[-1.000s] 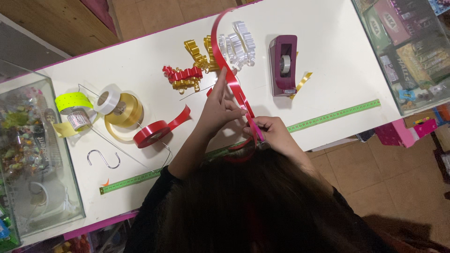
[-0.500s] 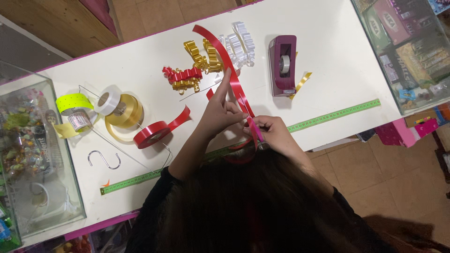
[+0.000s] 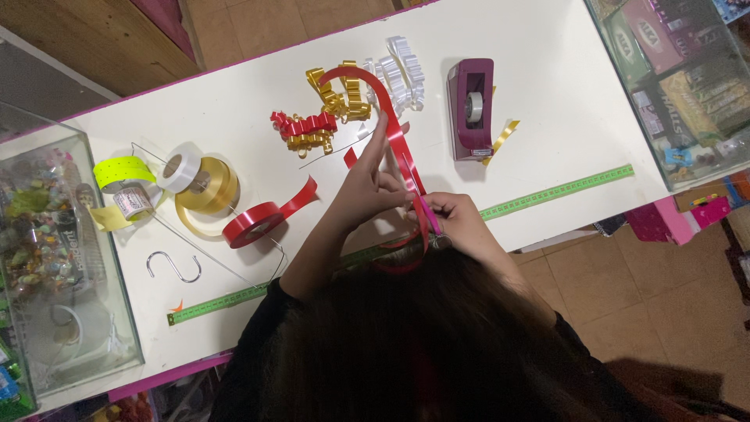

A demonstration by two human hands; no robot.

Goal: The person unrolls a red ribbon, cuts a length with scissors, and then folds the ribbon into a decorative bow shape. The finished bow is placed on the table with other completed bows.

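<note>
My left hand (image 3: 367, 187) pinches red ribbon (image 3: 394, 141); strip arcs away over white table (image 3: 234, 117). My right hand (image 3: 457, 223) clenched on scissors (image 3: 432, 227) at ribbon near end. My hair hides table edge below. Around: tape dispenser (image 3: 471, 109), green measuring tape (image 3: 562, 189), four spools at left, one S-hook (image 3: 173, 267), three curled bows beyond ribbon.

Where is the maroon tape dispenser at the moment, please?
In the head view, the maroon tape dispenser stands on the white table, right of the curled white ribbon, beyond the green measuring tape.
</note>
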